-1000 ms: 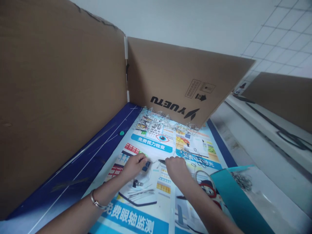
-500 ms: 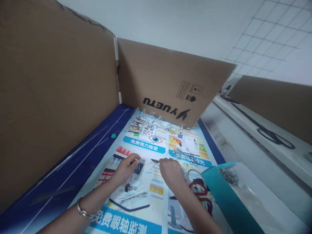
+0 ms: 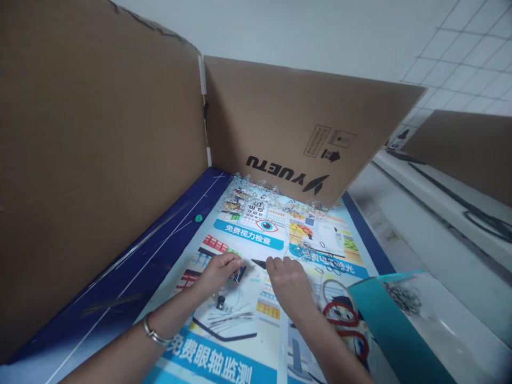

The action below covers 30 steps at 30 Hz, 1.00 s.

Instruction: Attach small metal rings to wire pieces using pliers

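Note:
My left hand [image 3: 222, 273] is closed in a pinch over the printed sheet [image 3: 248, 250]; a thin, barely visible wire hangs under its fingertips. My right hand [image 3: 291, 281], closed in a fist, grips pliers with dark pointed jaws [image 3: 259, 263] that point left toward the left fingertips, a small gap apart. Their handles are hidden in the palm. Below the left hand lie a small dark and clear piece [image 3: 221, 302] and several straight thin wire lengths [image 3: 232, 320]. Scissors with red-rimmed handles [image 3: 340, 314] rest beside my right forearm.
Cardboard panels [image 3: 304, 122] stand at the back and left. Clear wiry pieces [image 3: 272, 194] line the sheet's far end, with dark loops [image 3: 332, 264] to the right. A teal-edged box [image 3: 384, 314] at right holds metal rings [image 3: 404, 298]. A green lump [image 3: 199, 218] sits at left.
The view swung right and back. The wire earlier seen between the left fingers and the pliers' tip no longer spans that gap. Both hands stay close together.

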Motion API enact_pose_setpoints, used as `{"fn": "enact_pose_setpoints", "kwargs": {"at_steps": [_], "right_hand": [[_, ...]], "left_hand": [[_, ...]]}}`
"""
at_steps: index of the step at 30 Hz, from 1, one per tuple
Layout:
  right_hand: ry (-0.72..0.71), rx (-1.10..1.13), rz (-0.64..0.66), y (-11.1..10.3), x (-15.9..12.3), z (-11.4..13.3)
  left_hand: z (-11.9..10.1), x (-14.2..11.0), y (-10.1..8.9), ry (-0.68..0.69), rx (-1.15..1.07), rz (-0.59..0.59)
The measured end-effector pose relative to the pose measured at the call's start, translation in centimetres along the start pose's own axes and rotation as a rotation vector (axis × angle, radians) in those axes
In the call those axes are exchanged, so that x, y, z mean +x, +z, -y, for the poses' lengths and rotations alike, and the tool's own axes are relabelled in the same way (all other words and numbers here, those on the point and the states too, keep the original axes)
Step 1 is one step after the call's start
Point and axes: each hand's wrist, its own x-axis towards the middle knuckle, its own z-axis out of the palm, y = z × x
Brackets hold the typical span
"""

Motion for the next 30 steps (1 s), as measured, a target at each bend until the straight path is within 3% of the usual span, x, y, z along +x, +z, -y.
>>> {"fn": "enact_pose_setpoints", "kwargs": {"at_steps": [11, 16, 21, 25, 30], "right_hand": [[-0.021, -0.015, -0.039, 0.5, -0.1, 0.9], [0.015, 0.056, -0.01, 0.6, 0.1, 0.8], [0.183, 0.406, 0.164, 0.3, 0.7, -0.3], [0.216, 0.75, 0.336, 0.1, 0.8, -0.8], [0.191, 0.94, 0.347, 0.5, 0.6, -0.2]], "left_hand": [[-0.9, -0.3, 0.0, -0.002, 0.007, 0.057], [-1.2, -0.3, 0.0, -0.028, -0.044, 0.025], [-1.4, -0.3, -0.4, -0.046, -0.121, 0.027], [-1.5, -0.5, -0.6, -0.031, -0.12, 0.047], [-1.3, -0.7, -0.3, 0.038, -0.094, 0.078]]}}
